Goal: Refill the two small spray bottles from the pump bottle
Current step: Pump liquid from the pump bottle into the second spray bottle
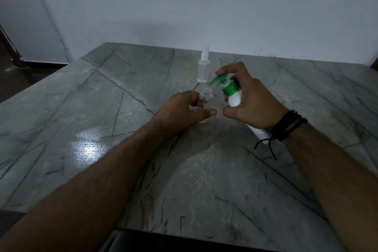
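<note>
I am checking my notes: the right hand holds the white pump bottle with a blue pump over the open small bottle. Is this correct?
Not quite: the pump is green, not blue, as the head view shows. The right hand does hold the white pump bottle over the open small bottle.

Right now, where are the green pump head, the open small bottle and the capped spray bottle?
green pump head (219, 80), head view, on its spout
open small bottle (207, 94), head view, on its neck
capped spray bottle (203, 69), head view, on its clear body
</note>
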Demonstrator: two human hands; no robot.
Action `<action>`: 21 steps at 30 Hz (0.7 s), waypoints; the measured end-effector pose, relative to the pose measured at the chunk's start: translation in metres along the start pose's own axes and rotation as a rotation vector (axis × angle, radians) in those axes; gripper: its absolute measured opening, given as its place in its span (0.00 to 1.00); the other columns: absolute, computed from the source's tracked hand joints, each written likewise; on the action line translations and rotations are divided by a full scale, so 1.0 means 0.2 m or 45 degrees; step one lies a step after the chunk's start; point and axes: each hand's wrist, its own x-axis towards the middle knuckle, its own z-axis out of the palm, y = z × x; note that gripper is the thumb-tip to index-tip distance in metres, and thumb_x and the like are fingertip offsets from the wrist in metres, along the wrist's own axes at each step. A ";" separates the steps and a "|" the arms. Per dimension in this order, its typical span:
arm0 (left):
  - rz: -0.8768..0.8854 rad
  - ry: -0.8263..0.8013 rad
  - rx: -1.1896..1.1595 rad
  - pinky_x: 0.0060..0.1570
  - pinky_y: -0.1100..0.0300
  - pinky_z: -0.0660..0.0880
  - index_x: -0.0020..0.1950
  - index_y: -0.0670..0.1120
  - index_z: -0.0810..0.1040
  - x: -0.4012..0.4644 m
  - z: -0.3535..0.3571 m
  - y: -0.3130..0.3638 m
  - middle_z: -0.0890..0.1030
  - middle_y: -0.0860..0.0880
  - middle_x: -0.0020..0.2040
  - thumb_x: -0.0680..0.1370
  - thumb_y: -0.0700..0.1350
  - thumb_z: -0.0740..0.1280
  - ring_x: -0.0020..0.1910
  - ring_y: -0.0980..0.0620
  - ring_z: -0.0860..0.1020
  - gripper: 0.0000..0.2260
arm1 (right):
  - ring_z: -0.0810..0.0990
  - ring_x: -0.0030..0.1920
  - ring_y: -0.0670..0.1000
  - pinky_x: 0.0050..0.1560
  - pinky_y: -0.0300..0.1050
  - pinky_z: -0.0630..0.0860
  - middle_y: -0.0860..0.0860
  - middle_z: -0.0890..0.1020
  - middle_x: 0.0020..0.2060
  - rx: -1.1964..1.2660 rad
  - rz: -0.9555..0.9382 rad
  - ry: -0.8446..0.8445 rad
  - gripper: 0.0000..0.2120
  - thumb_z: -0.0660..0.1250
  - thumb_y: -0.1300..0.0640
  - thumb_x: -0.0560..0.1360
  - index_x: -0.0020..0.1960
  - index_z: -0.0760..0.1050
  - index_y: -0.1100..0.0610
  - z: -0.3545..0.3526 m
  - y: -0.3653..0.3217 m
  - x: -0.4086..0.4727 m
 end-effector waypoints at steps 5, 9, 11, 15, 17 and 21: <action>0.008 0.008 0.004 0.46 0.63 0.70 0.48 0.55 0.75 0.00 0.00 0.00 0.79 0.54 0.57 0.72 0.61 0.71 0.53 0.57 0.75 0.13 | 0.80 0.37 0.52 0.40 0.52 0.78 0.49 0.79 0.40 -0.018 0.017 -0.003 0.35 0.75 0.66 0.65 0.68 0.65 0.50 0.00 0.00 0.00; 0.017 0.013 0.014 0.44 0.66 0.69 0.49 0.54 0.76 0.00 0.00 -0.01 0.79 0.53 0.57 0.72 0.61 0.71 0.53 0.58 0.75 0.13 | 0.80 0.37 0.54 0.40 0.54 0.78 0.52 0.79 0.39 -0.025 0.006 -0.003 0.36 0.75 0.66 0.65 0.68 0.65 0.49 0.00 0.00 0.00; 0.017 0.010 0.022 0.48 0.63 0.71 0.49 0.54 0.77 0.00 0.00 -0.01 0.79 0.53 0.58 0.72 0.61 0.71 0.54 0.57 0.75 0.14 | 0.80 0.37 0.53 0.40 0.53 0.78 0.51 0.80 0.39 -0.015 0.011 -0.008 0.35 0.75 0.66 0.66 0.67 0.65 0.50 0.00 0.00 0.00; 0.012 0.009 0.017 0.50 0.61 0.72 0.52 0.53 0.78 0.00 0.00 -0.01 0.79 0.53 0.58 0.73 0.61 0.71 0.54 0.57 0.75 0.15 | 0.80 0.36 0.51 0.39 0.50 0.77 0.48 0.79 0.39 -0.028 0.002 -0.005 0.35 0.75 0.66 0.65 0.67 0.65 0.49 0.00 0.00 0.00; 0.014 0.006 0.013 0.49 0.62 0.70 0.51 0.53 0.78 0.00 0.00 -0.01 0.79 0.53 0.58 0.73 0.61 0.71 0.55 0.57 0.75 0.14 | 0.80 0.36 0.52 0.39 0.50 0.77 0.50 0.79 0.39 -0.038 -0.008 0.003 0.36 0.75 0.66 0.65 0.68 0.65 0.49 0.00 0.00 0.00; 0.006 0.005 0.026 0.45 0.65 0.69 0.54 0.52 0.78 0.01 0.01 -0.01 0.79 0.53 0.59 0.72 0.61 0.71 0.54 0.58 0.74 0.17 | 0.80 0.36 0.52 0.40 0.52 0.77 0.52 0.80 0.39 -0.019 0.005 0.001 0.34 0.75 0.67 0.66 0.66 0.65 0.49 0.00 0.00 0.00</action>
